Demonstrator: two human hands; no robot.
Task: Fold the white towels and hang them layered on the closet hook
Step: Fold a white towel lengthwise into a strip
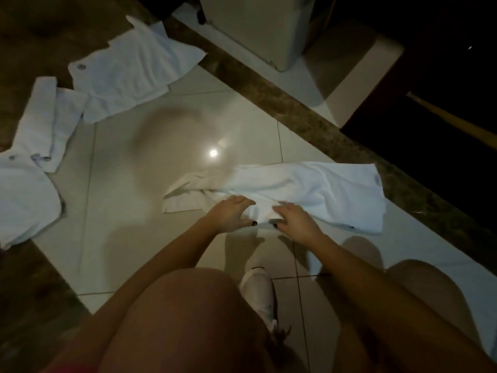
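The towel (pixel 309 192) lies rumpled on the floor (pixel 134 211), spread flat, likely for smoothing before a fold. The left hand (pixel 231 215) rests straight fingers (pixel 242 202) on its near edge; the right hand (pixel 295 222) bends over the hem, grip unclear. Other towels (pixel 126 74) wait aside

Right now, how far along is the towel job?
Barely begun. Nothing looks finished: other towels lie loose on the floor. In hand: left hand and right hand rest on a rumpled towel. Left: folding all, then hanging; no hook shows.
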